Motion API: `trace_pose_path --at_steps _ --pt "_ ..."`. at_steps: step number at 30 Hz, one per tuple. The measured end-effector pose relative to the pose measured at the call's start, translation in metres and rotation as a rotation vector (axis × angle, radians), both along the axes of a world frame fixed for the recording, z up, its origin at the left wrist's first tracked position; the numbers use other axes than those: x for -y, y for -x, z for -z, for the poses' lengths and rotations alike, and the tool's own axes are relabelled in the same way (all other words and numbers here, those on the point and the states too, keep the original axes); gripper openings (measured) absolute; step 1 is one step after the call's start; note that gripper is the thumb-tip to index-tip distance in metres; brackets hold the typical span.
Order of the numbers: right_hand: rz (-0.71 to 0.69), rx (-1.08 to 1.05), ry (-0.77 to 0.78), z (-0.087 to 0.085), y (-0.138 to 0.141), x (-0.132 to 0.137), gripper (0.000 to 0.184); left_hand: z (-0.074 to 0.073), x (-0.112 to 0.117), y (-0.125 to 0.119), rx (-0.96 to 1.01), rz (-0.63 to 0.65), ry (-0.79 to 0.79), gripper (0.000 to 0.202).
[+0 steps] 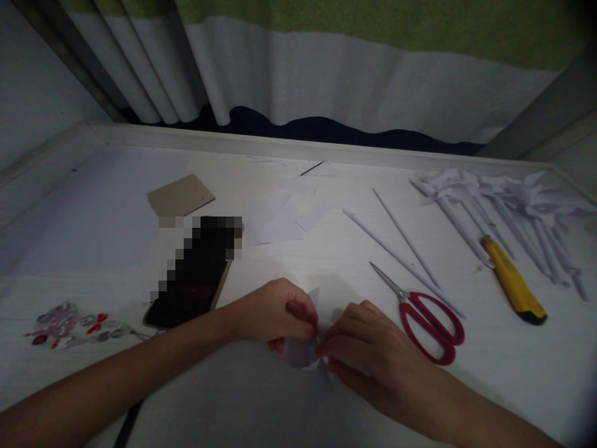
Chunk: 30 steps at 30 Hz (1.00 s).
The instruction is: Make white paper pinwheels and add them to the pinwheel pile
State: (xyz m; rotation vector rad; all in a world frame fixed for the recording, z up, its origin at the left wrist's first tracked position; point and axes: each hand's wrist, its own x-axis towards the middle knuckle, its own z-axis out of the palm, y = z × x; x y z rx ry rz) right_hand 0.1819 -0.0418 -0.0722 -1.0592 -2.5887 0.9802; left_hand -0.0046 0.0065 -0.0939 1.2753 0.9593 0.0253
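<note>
Near the front of the white table, my left hand [280,314] and my right hand [364,348] meet over a small piece of white paper [298,353]. Thumb and fingers of the left hand pinch its upper part. The right fingertips close on its right side, where the paper looks folded or gathered; the exact fold is hidden by the fingers. Just right of my right hand lie scissors [426,317] with red handles, blades pointing up and left.
Thin rolled paper sticks [396,249] lie beyond the scissors. At right are several paper flowers [494,193] and a yellow cutter [513,280]. Left are a phone [191,280], brown cardboard [181,195] and a beaded charm [60,323]. Cut paper pieces [273,218] lie ahead.
</note>
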Motion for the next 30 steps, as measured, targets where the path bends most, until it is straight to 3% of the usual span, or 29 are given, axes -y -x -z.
trace_pose_path --at_steps 30 --pt "0.112 -0.134 0.013 0.0034 0.0025 0.0017 0.018 -0.0003 -0.0006 0.0002 0.048 0.022 0.025 0.011"
